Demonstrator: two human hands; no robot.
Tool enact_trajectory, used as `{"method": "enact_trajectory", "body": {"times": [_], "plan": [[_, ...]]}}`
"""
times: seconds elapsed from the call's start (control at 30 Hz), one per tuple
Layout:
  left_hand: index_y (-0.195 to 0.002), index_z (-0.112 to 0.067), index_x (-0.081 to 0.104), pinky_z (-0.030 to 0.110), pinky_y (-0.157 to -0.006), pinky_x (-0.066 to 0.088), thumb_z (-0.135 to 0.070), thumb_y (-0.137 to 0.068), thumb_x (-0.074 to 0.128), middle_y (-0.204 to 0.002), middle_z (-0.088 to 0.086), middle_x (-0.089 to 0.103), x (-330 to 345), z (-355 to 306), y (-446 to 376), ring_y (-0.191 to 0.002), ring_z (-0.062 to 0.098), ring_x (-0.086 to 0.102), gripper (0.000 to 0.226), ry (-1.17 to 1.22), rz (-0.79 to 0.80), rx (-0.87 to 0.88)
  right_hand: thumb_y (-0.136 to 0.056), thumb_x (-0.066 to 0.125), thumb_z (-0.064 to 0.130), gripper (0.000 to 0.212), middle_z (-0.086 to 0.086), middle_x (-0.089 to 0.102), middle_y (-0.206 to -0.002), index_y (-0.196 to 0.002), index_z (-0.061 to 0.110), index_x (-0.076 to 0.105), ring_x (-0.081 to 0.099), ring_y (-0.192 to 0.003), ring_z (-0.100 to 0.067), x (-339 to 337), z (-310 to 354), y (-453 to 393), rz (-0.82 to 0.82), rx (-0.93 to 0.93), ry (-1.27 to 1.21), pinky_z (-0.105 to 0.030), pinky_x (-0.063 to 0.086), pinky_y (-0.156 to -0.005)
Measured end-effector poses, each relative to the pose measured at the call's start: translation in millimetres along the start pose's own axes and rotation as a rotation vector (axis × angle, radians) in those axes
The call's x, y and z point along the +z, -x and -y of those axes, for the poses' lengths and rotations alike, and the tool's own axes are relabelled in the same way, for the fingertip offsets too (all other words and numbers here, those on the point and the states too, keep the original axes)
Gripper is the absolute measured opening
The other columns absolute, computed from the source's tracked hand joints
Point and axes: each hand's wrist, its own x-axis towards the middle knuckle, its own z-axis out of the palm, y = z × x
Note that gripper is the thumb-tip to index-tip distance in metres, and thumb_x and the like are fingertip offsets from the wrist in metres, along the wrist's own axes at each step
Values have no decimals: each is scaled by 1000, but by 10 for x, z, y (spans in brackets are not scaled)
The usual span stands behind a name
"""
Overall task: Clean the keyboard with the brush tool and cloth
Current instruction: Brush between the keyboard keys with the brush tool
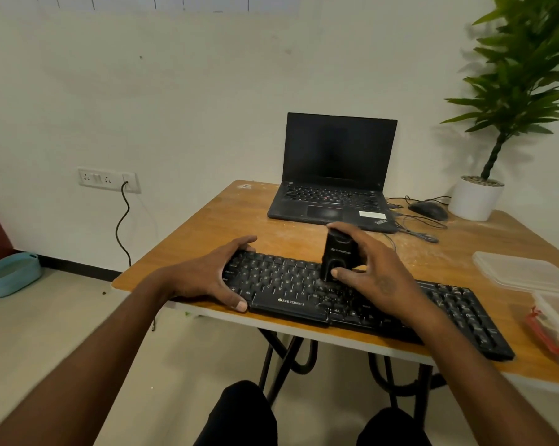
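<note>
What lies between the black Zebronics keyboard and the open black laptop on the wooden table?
Bare, dusty wooden tabletop separates keyboard and laptop in the head view.

Laptop (332,175), mouse (428,210), potted plant (509,107), maybe tubs (522,272)

wooden table (226,217) | keyboard (303,296) | laptop (332,185) | mouse (428,210) | potted plant (476,199) | plastic containers (525,272)

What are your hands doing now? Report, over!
Left hand grips keyboard end. Right hand holds brush tool upright on keys. No cloth in view. Nothing blocking.
</note>
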Motion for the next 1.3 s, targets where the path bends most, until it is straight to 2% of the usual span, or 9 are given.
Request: {"method": "enact_trajectory", "body": {"times": [0.13,0.27,0.37,0.47,0.73,0.87,1.03,1.2,1.3], "plan": [[-158,-58,10,20,-105,47,-57,-55,94,-154,-21,32,5,-13,-3,-136,5,45,133,3,-2,3,-88,74,15,74,1,59,-127,-145,48,39,67,-94,-12,176,91,-24,17,-18,-15,-35,63,-74],[-157,-60,11,24,-105,49,-58,-54,93,-156,-17,32,11,-65,21,-135,7,46,132,0,0,-8,-89,71,16,72,0,64,-122,-144,49,38,67,-96,-14,400,246,-104,35,-97,82,-37,63,-75],[-158,-58,12,24,-105,48,-56,-55,94,-157,-16,32,5,-69,21,-136,8,46,132,1,5,-11,-89,72,14,72,5,59,-125,-144,47,40,64,-103,-12,250,188,-22,43,-56,-15,-35,63,-77],[-159,-56,11,22,-104,47,-58,-54,92,-155,-17,32,5,-51,17,-136,7,45,133,-5,0,-7,-88,74,14,73,8,57,-126,-144,47,41,62,-106,-8,72,102,104,20,-24,-29,-28,61,-79],[-158,-59,11,25,-104,49,-60,-54,92,-156,-17,32,10,-48,23,-135,8,46,132,-3,6,-16,-89,71,15,71,6,60,-127,-143,49,39,63,-107,-14,376,328,-45,94,-85,-16,-37,63,-79],[-159,-57,11,20,-101,48,-57,-55,92,-155,-19,33,5,-35,16,-135,7,46,132,0,10,-9,-89,72,13,71,16,54,-124,-143,49,41,62,-109,-14,132,228,101,97,-26,-85,-34,62,-80],[-158,-57,11,17,-98,47,-55,-56,92,-150,-25,33,8,-37,9,-133,2,46,131,-1,2,-8,-88,74,13,71,13,58,-126,-141,49,44,62,-112,-9,13,160,225,50,-7,-120,-37,62,-83],[-158,-58,11,19,-98,48,-54,-57,93,-151,-24,33,13,-55,16,-134,5,46,131,5,6,-23,-88,72,14,72,5,61,-125,-142,50,41,66,-104,-16,323,350,78,89,-73,-50,-37,63,-76],[-160,-55,9,17,-97,46,-46,-63,92,-153,-20,32,12,-60,15,-133,4,45,128,-17,-1,-25,-89,72,12,71,9,59,-125,-143,47,42,64,-107,-14,236,317,146,86,-52,-114,-35,63,-79]]}}
